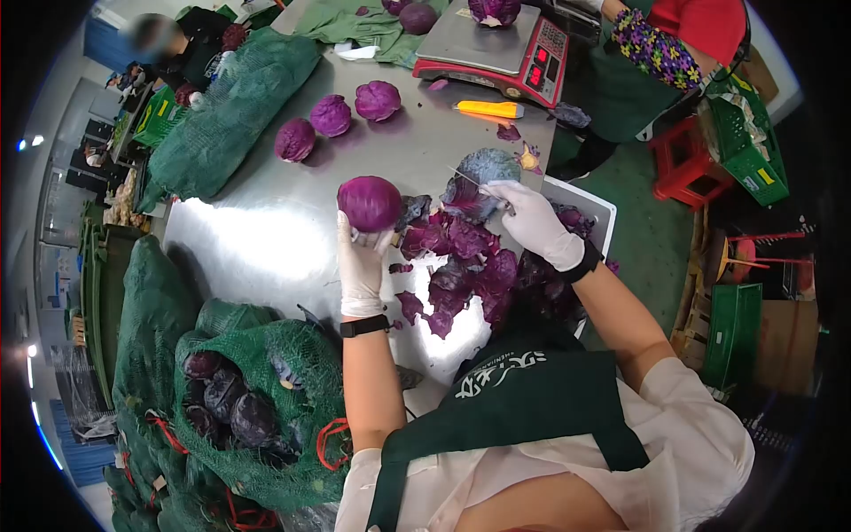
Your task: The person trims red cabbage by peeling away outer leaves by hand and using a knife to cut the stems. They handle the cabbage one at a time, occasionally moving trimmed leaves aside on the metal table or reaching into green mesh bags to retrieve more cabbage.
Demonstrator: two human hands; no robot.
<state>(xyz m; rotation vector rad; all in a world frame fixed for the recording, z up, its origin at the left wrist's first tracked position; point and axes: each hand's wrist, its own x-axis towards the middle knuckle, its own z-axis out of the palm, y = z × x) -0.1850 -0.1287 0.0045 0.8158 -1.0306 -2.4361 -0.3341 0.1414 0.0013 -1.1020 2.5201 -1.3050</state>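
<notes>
My left hand, in a white glove, holds a smooth purple cabbage over the metal table. My right hand, also gloved, is closed on a small knife, its thin blade pointing up and left. Beneath the blade are dull outer leaves. Torn purple leaves lie heaped between my hands, and a white-rimmed tray with more leaves is beside my right wrist. Beyond my left hand sit several trimmed cabbages.
A red scale bears a cabbage; a yellow cutter lies before it. Green net sacks flank the table, one open with cabbages. One person is at the far left, another by the scale. Red stools stand right.
</notes>
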